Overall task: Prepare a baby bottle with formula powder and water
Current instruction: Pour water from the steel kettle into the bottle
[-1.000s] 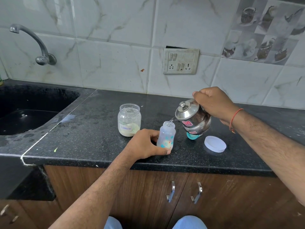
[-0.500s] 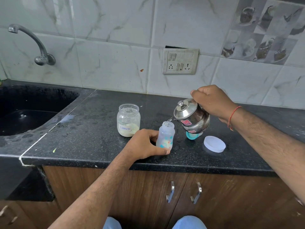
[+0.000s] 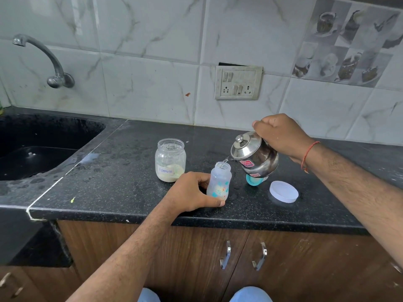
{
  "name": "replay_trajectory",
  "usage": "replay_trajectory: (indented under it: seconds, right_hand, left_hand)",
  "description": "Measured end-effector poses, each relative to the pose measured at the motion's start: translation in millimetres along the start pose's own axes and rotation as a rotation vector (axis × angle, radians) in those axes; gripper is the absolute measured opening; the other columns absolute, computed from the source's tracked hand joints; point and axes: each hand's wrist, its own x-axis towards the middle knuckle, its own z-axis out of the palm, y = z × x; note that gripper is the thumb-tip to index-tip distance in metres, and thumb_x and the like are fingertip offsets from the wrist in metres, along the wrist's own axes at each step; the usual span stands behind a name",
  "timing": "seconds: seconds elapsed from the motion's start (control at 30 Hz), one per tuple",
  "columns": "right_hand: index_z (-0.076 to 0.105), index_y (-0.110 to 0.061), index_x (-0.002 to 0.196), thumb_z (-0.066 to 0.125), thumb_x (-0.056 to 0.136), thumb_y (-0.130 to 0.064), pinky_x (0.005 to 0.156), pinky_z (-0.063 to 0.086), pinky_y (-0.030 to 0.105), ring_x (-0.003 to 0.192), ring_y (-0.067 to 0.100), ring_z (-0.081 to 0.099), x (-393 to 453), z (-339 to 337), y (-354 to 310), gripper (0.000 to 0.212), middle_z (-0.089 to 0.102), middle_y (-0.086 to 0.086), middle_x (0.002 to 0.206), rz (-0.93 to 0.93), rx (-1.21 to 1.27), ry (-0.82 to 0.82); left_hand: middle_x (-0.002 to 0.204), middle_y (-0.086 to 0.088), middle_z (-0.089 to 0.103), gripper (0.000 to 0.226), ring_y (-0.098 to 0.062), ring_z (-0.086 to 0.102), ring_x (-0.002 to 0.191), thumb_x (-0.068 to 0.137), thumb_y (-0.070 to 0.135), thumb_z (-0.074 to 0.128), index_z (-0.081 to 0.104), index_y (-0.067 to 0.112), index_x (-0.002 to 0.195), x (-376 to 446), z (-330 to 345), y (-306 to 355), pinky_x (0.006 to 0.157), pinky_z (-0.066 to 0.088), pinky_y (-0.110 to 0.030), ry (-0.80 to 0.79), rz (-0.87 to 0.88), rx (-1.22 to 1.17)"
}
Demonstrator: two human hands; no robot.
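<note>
Broadly: black counter [image 3: 122,188] runs wall to wall, one sink [image 3: 39,147] sunk in at its left end, one tap [image 3: 50,59] on the tiled wall above it. One switch plate [image 3: 238,82] on the wall behind the work spot. Two cabinet handles [image 3: 225,255] below the counter edge.

Two hands, well apart, each busy. Right hand [image 3: 281,136] grips one steel kettle [image 3: 255,156] from above and behind, fingers curled; kettle lifted off the counter and tilted, spout pointing down-left, lid knob leaning left. A thin stream of water leaves the spout into the bottle mouth. Red thread on the right wrist.

One jar [image 3: 170,160], open, upright, labelled "Formula", pale powder in its lower part; stands just left of the bottle, behind the left hand.

Left hand [image 3: 192,192] wraps the lower half of the bottle [image 3: 219,182], thumb on the near side, fingers behind. One bottle, standing on the counter near the front edge, long axis vertical, open mouth up, directly under the spout. Small coloured prints on its side.

One white lid [image 3: 283,191] flat on the counter, right of the bottle. One teal cap [image 3: 254,180], partly hidden under the kettle, between bottle and lid.
</note>
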Motion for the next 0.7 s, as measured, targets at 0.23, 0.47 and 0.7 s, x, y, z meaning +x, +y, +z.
replay_trajectory:
  seconds: [0.23, 0.47, 0.7]
  right_hand:
    - [0.045, -0.021, 0.047, 0.058, 0.102, -0.033, 0.065, 0.032, 0.035, 0.059, 0.017, 0.037, 2.5, 0.1, 1.5, 0.058, 0.035, -0.013, 0.045, 0.01, -0.001, -0.005]
    - [0.057, -0.023, 0.047, 0.056, 0.103, -0.032, 0.063, 0.034, 0.033, 0.058, 0.016, 0.041, 0.1, 0.5, 0.1, 0.057, 0.042, -0.015, 0.04, 0.002, -0.01, -0.012]
    - [0.044, -0.017, 0.052, 0.057, 0.103, -0.032, 0.064, 0.033, 0.034, 0.058, 0.017, 0.039, 0.0, 0.2, 0.8, 0.054, 0.038, -0.013, 0.041, -0.019, -0.016, 0.005]
  left_hand:
    - [0.1, 0.023, 0.083, 0.047, 0.004, 0.076, 0.096, 0.069, 0.04, 0.105, 0.078, 0.046, 0.107, 0.1, 0.9, -2.9, 0.091, 0.06, -0.022, 0.013, 0.038, -0.02]
    - [0.101, 0.021, 0.083, 0.047, 0.001, 0.076, 0.096, 0.069, 0.043, 0.104, 0.076, 0.05, 0.106, 0.0, 0.5, -3.2, 0.094, 0.061, -0.029, 0.021, 0.055, -0.025]
    - [0.1, 0.02, 0.083, 0.047, -0.002, 0.076, 0.095, 0.069, 0.04, 0.104, 0.076, 0.05, 0.105, 0.4, 1.3, -4.4, 0.095, 0.062, -0.031, 0.032, 0.076, -0.03]
